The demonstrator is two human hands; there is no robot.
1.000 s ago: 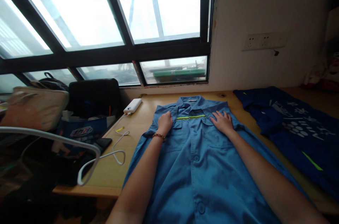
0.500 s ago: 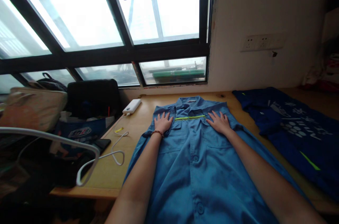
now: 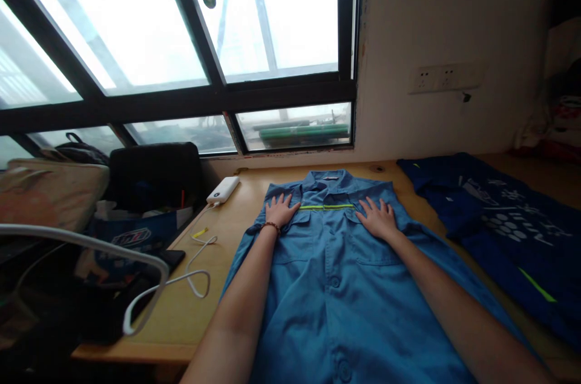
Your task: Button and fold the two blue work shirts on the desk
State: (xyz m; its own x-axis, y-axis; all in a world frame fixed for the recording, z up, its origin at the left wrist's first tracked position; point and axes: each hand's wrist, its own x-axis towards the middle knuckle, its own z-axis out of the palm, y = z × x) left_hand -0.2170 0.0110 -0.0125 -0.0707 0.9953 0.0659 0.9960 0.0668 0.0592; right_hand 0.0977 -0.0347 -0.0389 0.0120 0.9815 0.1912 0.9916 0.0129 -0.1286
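A blue button-front work shirt (image 3: 313, 293) lies face up on the wooden table, its collar toward the window. A yellow-green stripe crosses its chest above two flap pockets. My left hand (image 3: 281, 211) rests flat on the left part of the chest, fingers spread, a beaded bracelet at the wrist. On the opposite side, my right hand (image 3: 378, 218) presses flat near the other pocket, fingers apart. Neither hand grips the cloth. The shirt's lower end runs out of view at the bottom.
A dark blue garment (image 3: 490, 214) with white print lies on the right. Left of the shirt, a white power bank (image 3: 223, 189) trails a white cable (image 3: 198, 275) over the wooden table (image 3: 181, 317). Bags and a black chair back (image 3: 154, 175) stand at the left, below the window.
The camera view has tilted slightly, so everything sits a little lower. Both hands stay flat on the shirt's chest, with little visible movement across the cloth.
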